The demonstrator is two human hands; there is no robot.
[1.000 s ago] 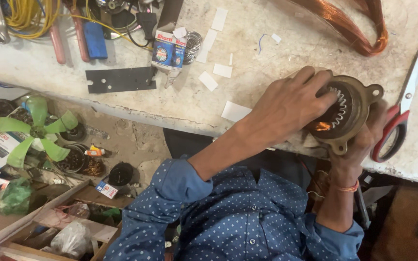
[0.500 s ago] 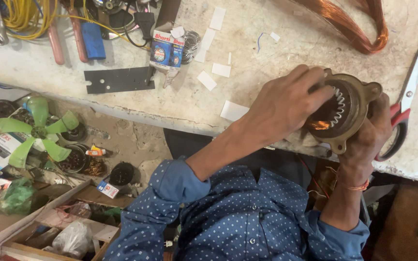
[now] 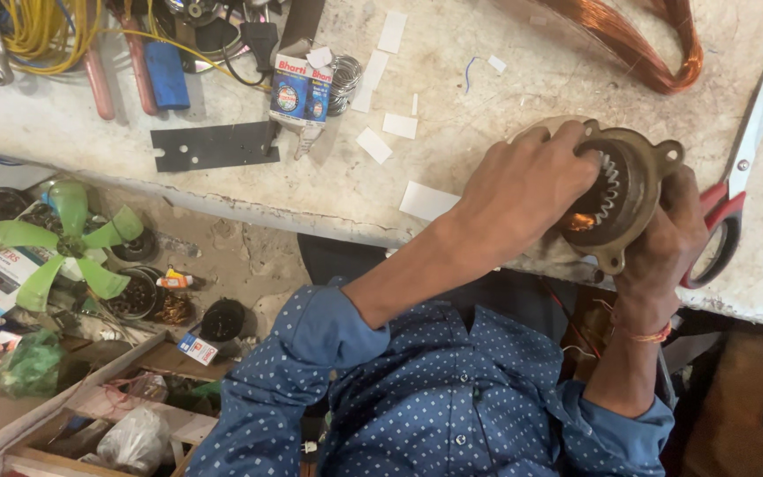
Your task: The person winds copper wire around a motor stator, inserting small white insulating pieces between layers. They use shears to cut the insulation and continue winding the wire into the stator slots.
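Observation:
A round brownish metal motor housing (image 3: 633, 177) with a toothed stator core and copper winding inside rests at the near edge of the stone workbench (image 3: 505, 97). My left hand (image 3: 523, 190) covers its left side, fingers curled over the rim and into the opening. My right hand (image 3: 664, 252) grips it from the lower right, thumb along the rim, a thread band on the wrist. Both sleeves are blue with white dots.
Red-handled scissors (image 3: 739, 177) lie just right of the housing. A copper wire coil (image 3: 642, 49) is behind it. White paper slips (image 3: 426, 201), a small box (image 3: 298, 97), a black metal plate (image 3: 214, 146) and hand tools (image 3: 134, 62) lie to the left. A green fan blade (image 3: 64, 243) sits on the floor.
The housing has been turned a little in my hands, its opening now facing more to the left. My left fingers have shifted over its top rim.

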